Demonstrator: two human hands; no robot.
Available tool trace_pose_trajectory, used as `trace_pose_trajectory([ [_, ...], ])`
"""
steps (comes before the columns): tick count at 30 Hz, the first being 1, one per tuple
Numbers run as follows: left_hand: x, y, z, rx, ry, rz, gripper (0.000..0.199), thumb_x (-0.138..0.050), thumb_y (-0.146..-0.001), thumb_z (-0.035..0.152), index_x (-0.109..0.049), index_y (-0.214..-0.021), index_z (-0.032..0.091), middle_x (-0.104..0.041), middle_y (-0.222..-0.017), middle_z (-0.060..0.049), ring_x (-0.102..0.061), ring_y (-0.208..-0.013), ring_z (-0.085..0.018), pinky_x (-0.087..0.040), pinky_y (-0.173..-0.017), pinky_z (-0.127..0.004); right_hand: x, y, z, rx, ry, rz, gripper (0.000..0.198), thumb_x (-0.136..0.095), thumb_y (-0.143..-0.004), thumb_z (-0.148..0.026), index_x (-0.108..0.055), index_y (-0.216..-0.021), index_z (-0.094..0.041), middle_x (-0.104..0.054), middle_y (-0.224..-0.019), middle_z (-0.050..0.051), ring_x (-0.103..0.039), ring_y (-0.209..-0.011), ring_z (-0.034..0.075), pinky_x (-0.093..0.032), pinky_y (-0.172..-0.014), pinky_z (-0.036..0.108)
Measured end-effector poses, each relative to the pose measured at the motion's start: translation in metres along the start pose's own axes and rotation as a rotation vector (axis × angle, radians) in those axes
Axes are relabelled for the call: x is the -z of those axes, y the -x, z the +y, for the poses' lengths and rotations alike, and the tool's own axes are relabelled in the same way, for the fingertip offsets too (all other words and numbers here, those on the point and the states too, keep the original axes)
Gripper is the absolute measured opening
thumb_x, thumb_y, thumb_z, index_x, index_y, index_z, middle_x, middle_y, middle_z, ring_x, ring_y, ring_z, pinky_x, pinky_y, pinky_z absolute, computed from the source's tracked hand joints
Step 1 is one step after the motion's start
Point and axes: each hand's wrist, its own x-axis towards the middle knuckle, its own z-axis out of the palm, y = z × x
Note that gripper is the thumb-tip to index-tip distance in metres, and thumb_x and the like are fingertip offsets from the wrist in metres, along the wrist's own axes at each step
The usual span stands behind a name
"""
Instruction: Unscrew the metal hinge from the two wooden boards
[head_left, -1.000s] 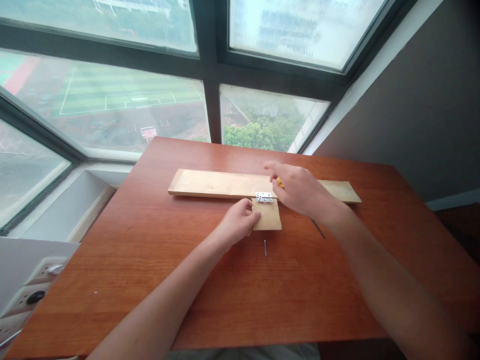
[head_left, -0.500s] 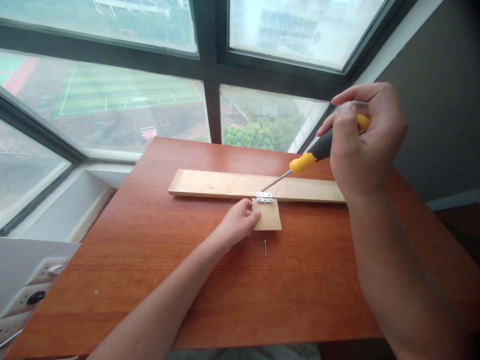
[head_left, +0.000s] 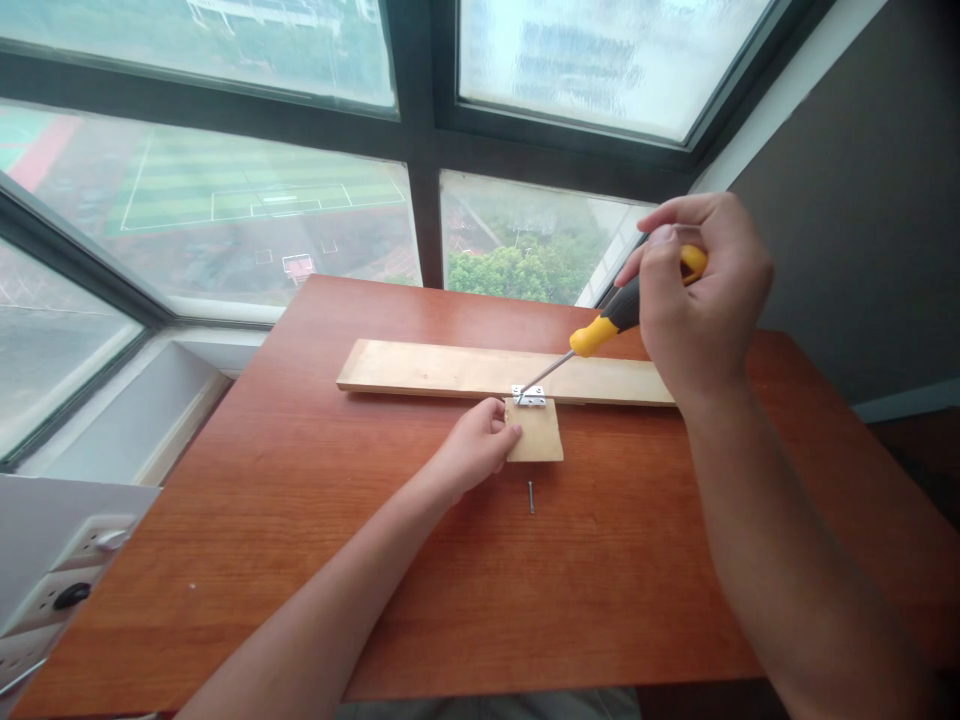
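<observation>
My right hand (head_left: 705,290) is closed round the yellow and black handle of a screwdriver (head_left: 596,335). Its metal shaft slants down to the left, and the tip meets the near left part of a silver hinge (head_left: 534,397). The hinge lies across the edge of a long wooden board (head_left: 442,367) and a small square wooden piece (head_left: 538,435). My left hand (head_left: 484,440) pinches the left side of that small piece between thumb and fingers. A single screw (head_left: 531,497) lies on the table just in front of it.
The brown wooden table (head_left: 337,600) stretches beneath everything. Behind it rise dark-framed windows (head_left: 424,200), with a sports field outside. Wall sockets (head_left: 67,590) are at the lower left, and a grey wall (head_left: 877,220) stands to the right.
My right hand has moved down and left with the screwdriver. Its tip has shifted from the hinge's far edge to its near left part. My left hand and the wood have stayed put.
</observation>
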Motion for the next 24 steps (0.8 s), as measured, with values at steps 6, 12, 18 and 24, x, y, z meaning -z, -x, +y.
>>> trace_pose_trajectory([
  [6,0.000,0.002,0.003,0.019,0.017,-0.002,0.013,-0.058,-0.085,0.027,-0.048,-0.088,0.019,-0.049,-0.053,0.008,-0.040,-0.040,-0.007,-0.026,-0.041,-0.018,0.005,-0.001,-0.008,-0.068,0.129,-0.133,0.020,-0.037,-0.097,-0.029,-0.057,-0.103,-0.030,-0.069,-0.078,0.002,-0.067,-0.068,0.019,-0.054,-0.070,0.034],
  [12,0.002,0.004,0.009,0.042,0.028,-0.021,0.014,-0.057,-0.087,0.028,-0.049,-0.088,0.018,-0.046,-0.052,0.008,-0.038,-0.041,-0.006,-0.023,-0.042,-0.018,0.006,-0.002,-0.004,-0.018,0.137,-0.130,0.021,-0.037,-0.097,-0.028,-0.057,-0.103,-0.029,-0.067,-0.076,0.002,-0.065,-0.067,0.020,-0.052,-0.065,0.035],
  [18,0.003,0.002,0.006,0.056,0.023,-0.029,0.015,-0.057,-0.086,0.031,-0.049,-0.089,0.018,-0.047,-0.051,0.008,-0.039,-0.042,-0.007,-0.024,-0.042,-0.019,0.005,-0.001,0.003,0.047,0.099,-0.137,0.023,-0.037,-0.096,-0.027,-0.058,-0.105,-0.027,-0.064,-0.073,0.002,-0.064,-0.065,0.020,-0.049,-0.062,0.034],
  [24,0.002,0.003,0.008,0.058,0.027,-0.029,0.015,-0.057,-0.087,0.030,-0.048,-0.088,0.018,-0.046,-0.050,0.009,-0.037,-0.042,-0.006,-0.024,-0.043,-0.019,-0.001,0.006,-0.002,0.042,0.022,-0.046,0.020,-0.041,-0.096,-0.028,-0.060,-0.103,-0.025,-0.062,-0.072,-0.002,-0.062,-0.063,0.014,-0.050,-0.065,0.030],
])
